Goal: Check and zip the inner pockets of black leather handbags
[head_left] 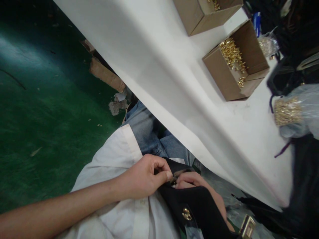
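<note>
Black, with a gold lock (186,214) on its front, a bag (201,209) lay in the person's lap at five o'clock, against a white shirt (109,162). The left hand (146,176) reached in from eight o'clock, its thumb and forefinger pressed together at the tips beside a small metal piece (174,179) at the bag's edge; I could not tell what they pinched. The right hand (198,180) rested on the bag from the four o'clock side, fingers bent towards that same piece; its thumb was hidden, so I could not tell how firmly it gripped. On the white table (154,56), an open cardboard box (219,73) with gold bits (231,54) stood at two o'clock, another box (196,20) at one, and a clear plastic pouch (289,111) of gold pieces lay at three.
</note>
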{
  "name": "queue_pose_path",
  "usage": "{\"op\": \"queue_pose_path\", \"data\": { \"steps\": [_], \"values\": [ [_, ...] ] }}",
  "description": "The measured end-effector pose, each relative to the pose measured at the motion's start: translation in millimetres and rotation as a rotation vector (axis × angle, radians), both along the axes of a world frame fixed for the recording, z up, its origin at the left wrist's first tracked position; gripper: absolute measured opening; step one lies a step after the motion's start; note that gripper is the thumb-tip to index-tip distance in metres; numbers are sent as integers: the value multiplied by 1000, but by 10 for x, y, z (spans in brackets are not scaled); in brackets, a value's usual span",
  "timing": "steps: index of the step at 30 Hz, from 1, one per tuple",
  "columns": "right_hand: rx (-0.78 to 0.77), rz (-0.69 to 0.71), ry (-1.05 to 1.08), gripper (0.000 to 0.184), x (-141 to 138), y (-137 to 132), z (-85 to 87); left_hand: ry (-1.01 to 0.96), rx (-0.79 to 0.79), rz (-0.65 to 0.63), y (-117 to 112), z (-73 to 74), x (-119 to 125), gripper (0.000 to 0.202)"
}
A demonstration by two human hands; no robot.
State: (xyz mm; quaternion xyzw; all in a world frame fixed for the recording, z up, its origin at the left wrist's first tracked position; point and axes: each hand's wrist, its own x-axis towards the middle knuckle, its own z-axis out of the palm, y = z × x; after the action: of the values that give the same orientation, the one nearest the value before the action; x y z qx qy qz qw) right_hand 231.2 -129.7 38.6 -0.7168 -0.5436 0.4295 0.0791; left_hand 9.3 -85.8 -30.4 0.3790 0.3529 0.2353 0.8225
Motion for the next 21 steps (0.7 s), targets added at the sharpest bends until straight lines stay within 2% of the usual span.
{"op": "queue_pose_path", "data": {
  "steps": [3,7,11,18,21],
  "values": [
    [-86,-61,70,16,-10,-10,-2,9,43,-28,28,21,-7,17],
    [-83,-196,94,22,-50,-41,-4,30,100,-58,61,22,-2,15],
    [-149,-300,66,24,-142,6,60,-1,78,-43,63,-4,-1,16],
    [-228,-278,-2,13,-242,151,137,-13,96,-50,52,-6,-38,16],
    [-132,-167,32,12,-211,126,123,0,182,-56,75,22,-55,17]
  ]
}}
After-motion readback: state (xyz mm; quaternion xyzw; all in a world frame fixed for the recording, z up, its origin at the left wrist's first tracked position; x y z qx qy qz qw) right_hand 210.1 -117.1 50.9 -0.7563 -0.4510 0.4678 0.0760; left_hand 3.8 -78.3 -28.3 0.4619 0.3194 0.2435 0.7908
